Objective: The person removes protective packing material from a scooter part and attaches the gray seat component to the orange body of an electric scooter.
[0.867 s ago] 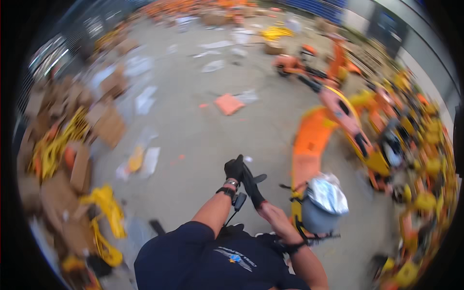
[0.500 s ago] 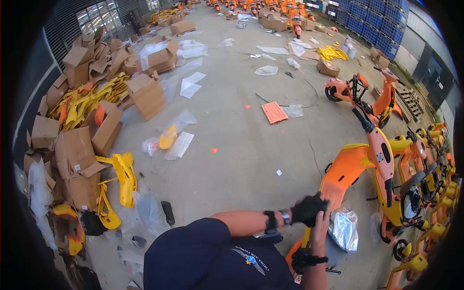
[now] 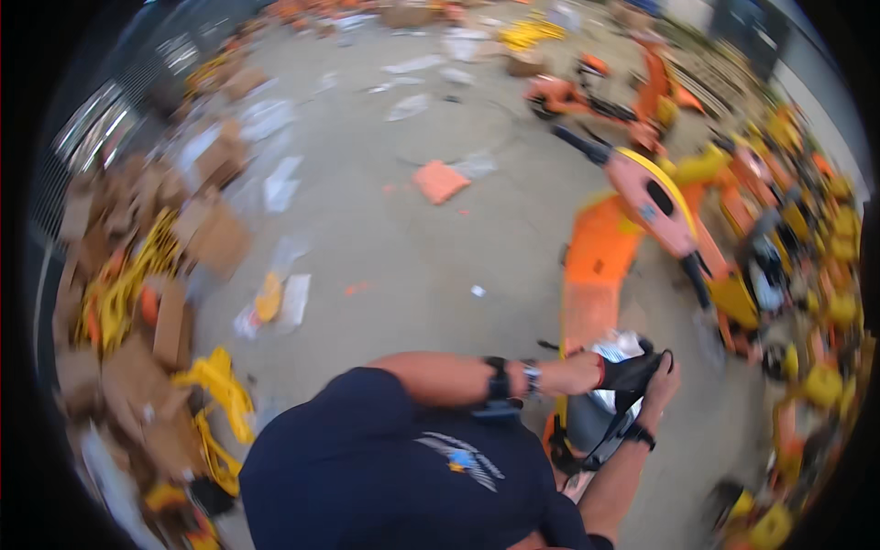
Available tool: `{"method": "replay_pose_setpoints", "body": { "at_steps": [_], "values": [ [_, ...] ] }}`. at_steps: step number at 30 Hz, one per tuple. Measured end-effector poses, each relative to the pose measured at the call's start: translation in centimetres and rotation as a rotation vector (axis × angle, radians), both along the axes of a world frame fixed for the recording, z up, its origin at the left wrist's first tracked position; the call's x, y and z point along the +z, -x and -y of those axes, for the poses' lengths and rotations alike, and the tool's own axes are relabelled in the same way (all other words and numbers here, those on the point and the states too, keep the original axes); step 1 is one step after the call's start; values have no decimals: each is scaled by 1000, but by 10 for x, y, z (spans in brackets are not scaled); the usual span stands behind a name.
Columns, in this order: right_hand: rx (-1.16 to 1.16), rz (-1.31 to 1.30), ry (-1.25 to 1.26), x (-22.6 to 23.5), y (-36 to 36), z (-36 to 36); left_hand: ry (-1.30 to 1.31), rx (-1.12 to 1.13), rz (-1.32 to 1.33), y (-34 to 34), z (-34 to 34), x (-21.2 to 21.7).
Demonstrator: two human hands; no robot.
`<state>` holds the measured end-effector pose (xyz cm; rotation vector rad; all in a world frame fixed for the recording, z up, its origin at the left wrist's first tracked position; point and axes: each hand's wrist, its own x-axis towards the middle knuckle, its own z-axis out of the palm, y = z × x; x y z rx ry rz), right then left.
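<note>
Black glove [image 3: 632, 374], orange scooter deck [image 3: 596, 266], yellow straps [image 3: 215, 380]

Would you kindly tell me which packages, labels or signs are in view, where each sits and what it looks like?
Cardboard boxes: piled along the floor's left side, brown, opened and flattened.
Clear plastic wrappers: scattered beside the boxes, pale, crumpled.
Orange flat package: alone on the floor at upper centre, squarish.
Plastic bag: by the hands, silvery, crumpled.
No signs or screens can be made out.

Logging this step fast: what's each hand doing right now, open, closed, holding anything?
Left hand: closed on a black glove, wrist end.
Right hand: fingers curled on the same glove's far end.
</note>
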<state>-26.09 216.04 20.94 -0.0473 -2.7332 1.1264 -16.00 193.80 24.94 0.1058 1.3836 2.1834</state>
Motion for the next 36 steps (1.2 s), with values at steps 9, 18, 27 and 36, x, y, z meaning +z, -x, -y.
{"method": "replay_pose_setpoints", "body": {
  "at_steps": [9, 18, 27, 36],
  "values": [
    [259, 68, 150, 134, 72, 88, 605, 40, -860, 117, 94, 39],
    [576, -64, 77, 151, 164, 291, 157, 512, -360, 261, 215, 38],
    [246, 193, 225, 143, 195, 286, 533, 458, -410, 472, 365, 64],
    [-220, 401, 337, 77, 103, 189, 1384, 483, -978, 535, 307, 32]
  ]
}}
